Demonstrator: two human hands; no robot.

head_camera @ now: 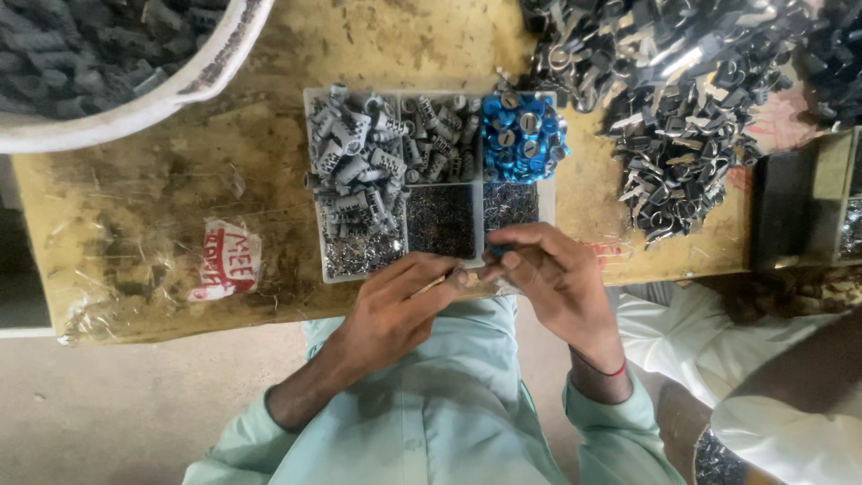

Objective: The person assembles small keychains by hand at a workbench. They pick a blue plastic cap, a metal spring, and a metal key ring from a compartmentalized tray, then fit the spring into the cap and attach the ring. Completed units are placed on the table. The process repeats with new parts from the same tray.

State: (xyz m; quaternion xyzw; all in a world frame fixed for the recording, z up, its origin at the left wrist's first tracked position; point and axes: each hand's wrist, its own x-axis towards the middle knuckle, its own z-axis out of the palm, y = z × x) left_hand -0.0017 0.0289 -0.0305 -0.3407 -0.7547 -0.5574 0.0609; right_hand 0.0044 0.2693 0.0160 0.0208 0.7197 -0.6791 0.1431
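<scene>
A small assembly workshop: worn wooden bench [135, 207], compartment tray [316, 180] of tiny parts, heaped metal clips [682, 135].

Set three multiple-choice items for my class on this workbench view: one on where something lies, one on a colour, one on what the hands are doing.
1. Where is the heap of dark metal clips?
A. inside the divided tray
B. loose on the bench beyond and to the right of the tray
C. in the white tub

2. What colour are the round parts in the far right compartment of the divided tray?
A. blue
B. red
C. yellow

3. How are the left hand and right hand placed?
A. far apart at the bench ends
B. both inside the white tub
C. fingertips together at the tray's near edge

Answers: 1 B, the clips lie spread on the wooden top; 2 A, they shine bright blue; 3 C, the fingertips meet over a small piece.
</scene>
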